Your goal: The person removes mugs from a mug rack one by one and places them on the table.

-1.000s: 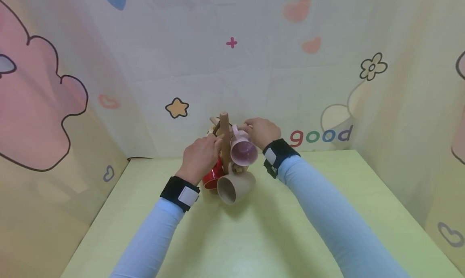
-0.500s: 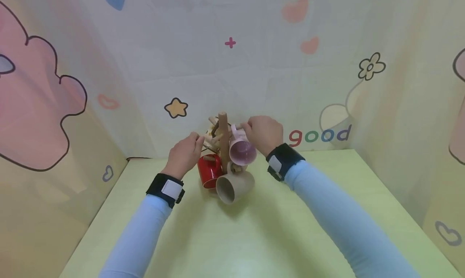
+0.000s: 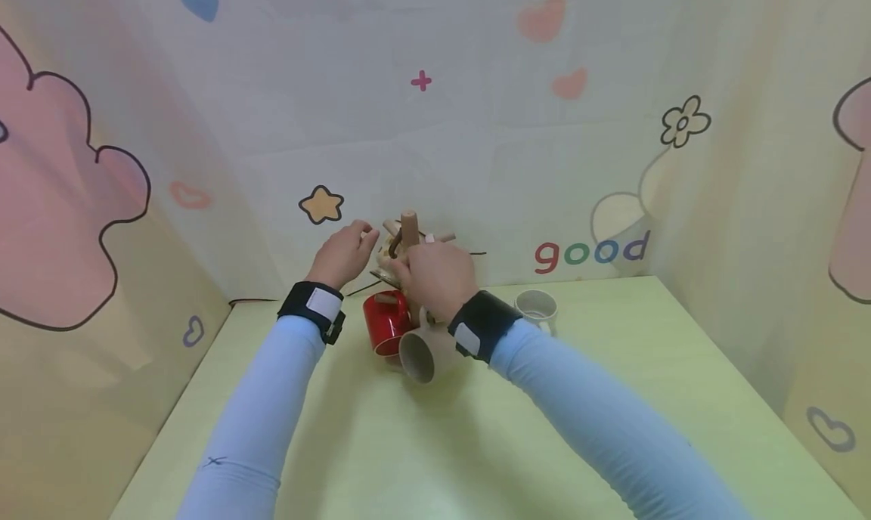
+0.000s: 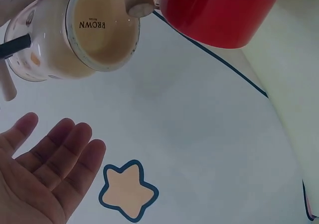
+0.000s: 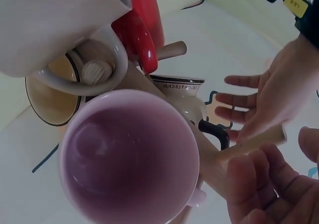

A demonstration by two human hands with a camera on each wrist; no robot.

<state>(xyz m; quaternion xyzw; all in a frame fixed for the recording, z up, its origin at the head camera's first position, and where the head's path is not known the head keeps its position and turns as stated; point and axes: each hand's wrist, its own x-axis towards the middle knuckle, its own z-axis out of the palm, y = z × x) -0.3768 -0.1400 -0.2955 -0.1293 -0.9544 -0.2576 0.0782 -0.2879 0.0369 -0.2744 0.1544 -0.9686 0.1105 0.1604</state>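
A wooden mug tree [image 3: 409,225] stands at the back, hung with mugs. My right hand [image 3: 442,274] is in front of its post, fingers loosely bent near a bare peg [image 5: 256,143] with nothing visible in its grasp. My left hand [image 3: 342,254] is left of the tree, fingers relaxed and apart from the mugs; its palm shows in the left wrist view. A red mug [image 3: 386,325] and a beige mug [image 3: 423,355] hang low. The pink mug [image 5: 129,159] is hidden by my right hand in the head view. A cream mug [image 4: 102,32] marked BROWN hangs behind.
A pale mug [image 3: 536,307] stands upright on the table [image 3: 599,346], right of the tree, partly behind my right forearm. Another mug with a dark rim [image 5: 52,97] shows in the right wrist view. A printed cloth wall [image 3: 503,172] rises close behind the tree.
My right hand has moved left from beside the pink mug to the front of the post, exposing the pale mug. My left hand has drawn leftward off the tree.
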